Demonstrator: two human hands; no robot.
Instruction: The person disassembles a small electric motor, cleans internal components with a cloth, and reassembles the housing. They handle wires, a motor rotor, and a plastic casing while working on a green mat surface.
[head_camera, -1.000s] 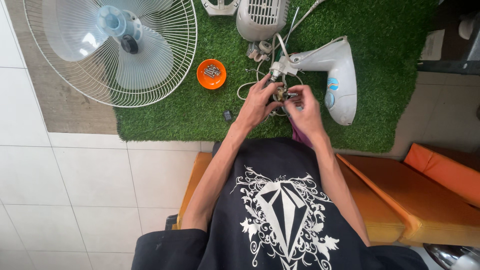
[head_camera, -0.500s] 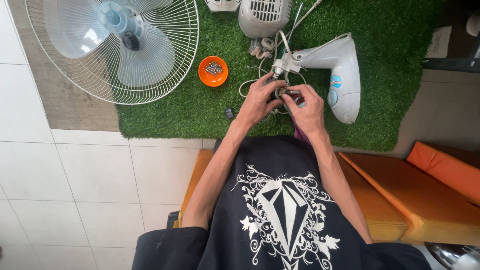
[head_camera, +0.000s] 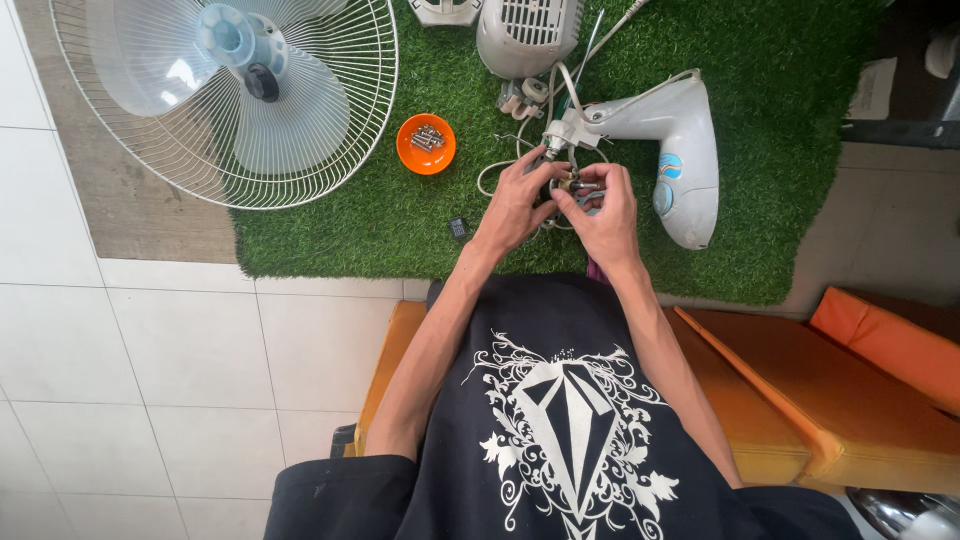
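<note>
At the far left, a round fan guard (head_camera: 225, 100) of thin white wire is laid flat, partly on the brown floor strip and partly on the green artificial grass mat (head_camera: 400, 210), whose surface is short and rough. Pale blue, half-transparent blades (head_camera: 150, 60) are seen under the wire. Just right of the guard, a small round orange dish (head_camera: 426, 143) of smooth plastic is placed on the mat, and short metal screws are kept in it. A small dark piece (head_camera: 458, 227) is lying near the left wrist. The left hand (head_camera: 517, 200) is curled around a small metal part (head_camera: 572, 186), and the right hand (head_camera: 600, 215) is closed on the same part from the other side; the fingertips of both hands are touching it, above the mat and just beside the neck of the stand. What exactly this part is cannot be told, because it is mostly covered. Thin white wires (head_camera: 497, 172) are looped around the hands. Above them a grey ribbed motor housing (head_camera: 528, 35) is seen. At the right, a curved white plastic fan stand (head_camera: 675, 140) is lying on its side. At the far right, orange cushions (head_camera: 850, 400) are seen.
</note>
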